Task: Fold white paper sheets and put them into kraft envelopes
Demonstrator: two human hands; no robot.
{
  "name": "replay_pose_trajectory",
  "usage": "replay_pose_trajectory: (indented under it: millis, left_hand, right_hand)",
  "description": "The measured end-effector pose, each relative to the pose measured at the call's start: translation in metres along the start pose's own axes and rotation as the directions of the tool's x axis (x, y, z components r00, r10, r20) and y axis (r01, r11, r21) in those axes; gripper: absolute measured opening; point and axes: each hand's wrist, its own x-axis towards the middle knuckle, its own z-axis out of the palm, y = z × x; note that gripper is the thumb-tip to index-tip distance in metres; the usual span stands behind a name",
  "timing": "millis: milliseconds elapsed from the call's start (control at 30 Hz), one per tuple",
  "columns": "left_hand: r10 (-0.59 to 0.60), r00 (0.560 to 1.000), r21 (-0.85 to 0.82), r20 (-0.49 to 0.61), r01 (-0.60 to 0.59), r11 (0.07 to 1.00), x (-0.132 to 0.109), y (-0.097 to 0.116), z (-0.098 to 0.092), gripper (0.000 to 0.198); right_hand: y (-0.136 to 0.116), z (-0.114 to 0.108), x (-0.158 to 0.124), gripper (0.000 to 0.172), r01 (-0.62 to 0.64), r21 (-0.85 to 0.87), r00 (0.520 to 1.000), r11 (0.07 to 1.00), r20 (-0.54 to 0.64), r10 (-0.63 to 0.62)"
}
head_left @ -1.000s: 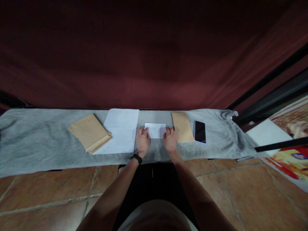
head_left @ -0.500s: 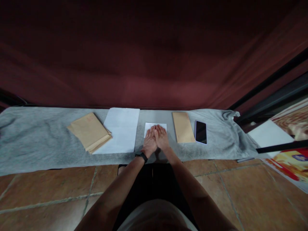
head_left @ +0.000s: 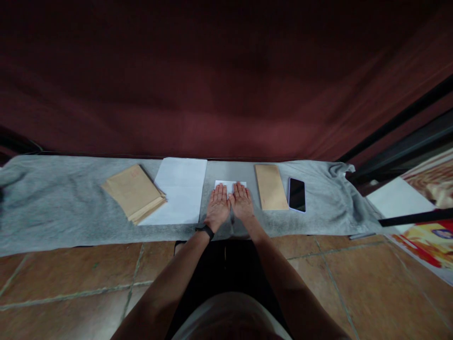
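Both hands are lying flat, palms down, side by side on a small folded white paper (head_left: 230, 184) at the middle of the grey cloth (head_left: 53, 203) covering the table. The left hand (head_left: 217, 206) is resting with fingers stretched and close together, gripping nothing; the right hand (head_left: 242, 204) is doing the same, thumb edge touching or nearly touching the left. Fingertips are reaching almost to the paper's far edge, so only a thin strip of it and its top corners are showing; whether the palms are actually pressing down or just resting is hard to say from this angle. A black wristband (head_left: 204, 230) is sitting on the left wrist. Just to the left of the hands a larger white sheet (head_left: 179, 191) is lying flat, and a stack of brown envelopes (head_left: 133, 192) is overlapping its left edge, turned at an angle. To the right, near the right hand but apart from it, a single brown envelope (head_left: 271, 187) is lying lengthwise, with a dark phone (head_left: 296, 194) just beside it, screen up. A dark red curtain (head_left: 226, 94) is hanging behind the table, and a tiled floor (head_left: 71, 283) is showing below.
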Motion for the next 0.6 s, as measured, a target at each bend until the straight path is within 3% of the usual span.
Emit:
replay_pose_trajectory:
  millis: [300,600]
  left_hand:
    - [-0.056,0.998,0.021,0.005,0.056,0.998,-0.009,0.001,-0.007,0.065]
    - [-0.033,0.999,0.082,0.026,0.031,0.996,-0.011,0.003,-0.01,0.067]
  right_hand:
    - [0.014,0.0,-0.008,0.06,-0.024,-0.016,0.998,1.0,-0.067,0.023]
    - [0.013,0.002,-0.012,0.066,-0.051,0.007,0.984,0.999,-0.172,0.051]
